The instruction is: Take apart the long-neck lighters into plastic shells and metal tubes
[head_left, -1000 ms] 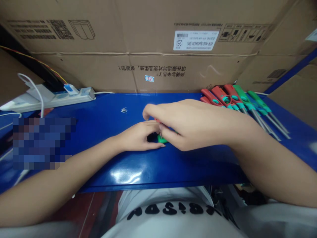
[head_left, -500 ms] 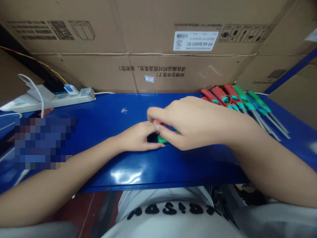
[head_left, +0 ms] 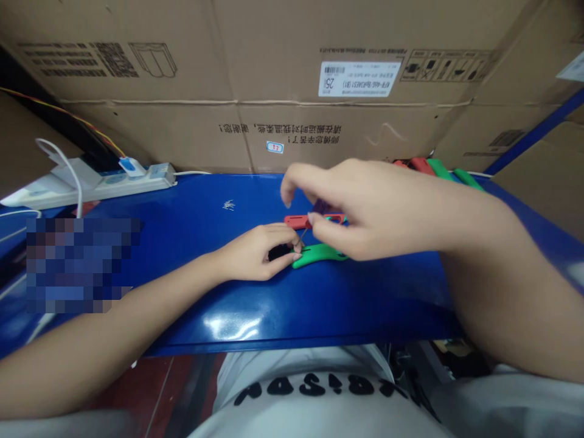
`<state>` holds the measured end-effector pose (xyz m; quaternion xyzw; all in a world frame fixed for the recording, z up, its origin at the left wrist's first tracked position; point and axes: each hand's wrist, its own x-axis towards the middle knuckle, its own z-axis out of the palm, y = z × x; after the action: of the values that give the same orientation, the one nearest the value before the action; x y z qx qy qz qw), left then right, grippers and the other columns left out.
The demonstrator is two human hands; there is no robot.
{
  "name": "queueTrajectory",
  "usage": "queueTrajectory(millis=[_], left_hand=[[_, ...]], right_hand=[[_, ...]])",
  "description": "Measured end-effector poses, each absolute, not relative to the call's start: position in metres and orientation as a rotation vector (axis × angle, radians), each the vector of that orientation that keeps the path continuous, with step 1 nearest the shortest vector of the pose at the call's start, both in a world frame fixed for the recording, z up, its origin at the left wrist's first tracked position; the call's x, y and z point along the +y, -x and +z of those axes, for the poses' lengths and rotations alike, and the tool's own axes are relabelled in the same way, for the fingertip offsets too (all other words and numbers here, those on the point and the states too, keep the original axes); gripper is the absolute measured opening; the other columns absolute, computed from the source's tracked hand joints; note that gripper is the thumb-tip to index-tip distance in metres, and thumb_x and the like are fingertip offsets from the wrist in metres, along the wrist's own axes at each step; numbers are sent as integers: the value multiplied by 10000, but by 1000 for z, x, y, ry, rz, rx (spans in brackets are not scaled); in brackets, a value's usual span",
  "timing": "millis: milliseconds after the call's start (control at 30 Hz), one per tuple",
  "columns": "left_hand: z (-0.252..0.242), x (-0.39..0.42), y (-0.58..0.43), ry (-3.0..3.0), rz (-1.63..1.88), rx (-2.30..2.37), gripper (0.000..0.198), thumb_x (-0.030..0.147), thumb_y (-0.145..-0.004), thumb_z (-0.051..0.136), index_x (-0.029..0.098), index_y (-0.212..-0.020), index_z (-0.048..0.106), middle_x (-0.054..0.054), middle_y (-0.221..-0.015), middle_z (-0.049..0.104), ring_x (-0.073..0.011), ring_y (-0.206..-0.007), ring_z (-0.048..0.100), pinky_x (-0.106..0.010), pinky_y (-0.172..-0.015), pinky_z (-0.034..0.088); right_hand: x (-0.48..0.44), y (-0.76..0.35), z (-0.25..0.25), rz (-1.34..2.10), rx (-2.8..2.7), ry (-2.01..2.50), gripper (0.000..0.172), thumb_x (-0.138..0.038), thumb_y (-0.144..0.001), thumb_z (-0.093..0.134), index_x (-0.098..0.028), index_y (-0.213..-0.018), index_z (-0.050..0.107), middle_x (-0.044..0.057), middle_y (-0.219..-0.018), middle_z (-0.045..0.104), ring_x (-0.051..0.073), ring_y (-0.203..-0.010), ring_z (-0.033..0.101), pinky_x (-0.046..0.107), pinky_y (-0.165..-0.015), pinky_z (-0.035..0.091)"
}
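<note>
A green-handled stick lighter (head_left: pixel 319 254) lies crosswise on the blue table, and its right end is hidden by my right hand. My left hand (head_left: pixel 262 250) rests at its left end, with thumb and fingertips closed on that end. A thin, light sliver (head_left: pixel 305 232) shows beside those fingertips; what holds it is unclear. Just behind, a red-handled stick lighter (head_left: pixel 296 221) lies roughly parallel. Above both lighters hovers my right hand (head_left: pixel 365 207), its thumb and index finger apart. The other fingers are curled under and partly hidden.
More red and green stick lighters (head_left: pixel 438 168) lie at the back right, mostly behind my right hand. A small pile of thin pins or sticks (head_left: pixel 229 205) sits back left. A power strip (head_left: pixel 137 180) and a tall cardboard box (head_left: pixel 182 131) border the table (head_left: pixel 365 310).
My right hand has lifted away from my left fingertips, up and to the right, and its thumb and index finger have spread. More of the green and red lighters shows. My left hand has barely shifted.
</note>
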<state>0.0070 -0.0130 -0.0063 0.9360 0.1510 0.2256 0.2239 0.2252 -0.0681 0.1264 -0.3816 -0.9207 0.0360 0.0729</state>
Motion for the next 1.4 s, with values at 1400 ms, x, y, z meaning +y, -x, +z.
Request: queueTrajectory(millis=[1400], left_hand=[[20, 69, 63, -2410, -197, 2090, 424, 370, -998, 342, 154, -1149, 674, -196, -1221, 691, -359, -1121, 668, -429, -874, 539]], right_hand=[[-11, -217, 70, -34, -2436, 1269, 260, -391, -1011, 470, -207, -1087, 638, 44, -979, 766, 184, -732, 653, 283, -612, 350]])
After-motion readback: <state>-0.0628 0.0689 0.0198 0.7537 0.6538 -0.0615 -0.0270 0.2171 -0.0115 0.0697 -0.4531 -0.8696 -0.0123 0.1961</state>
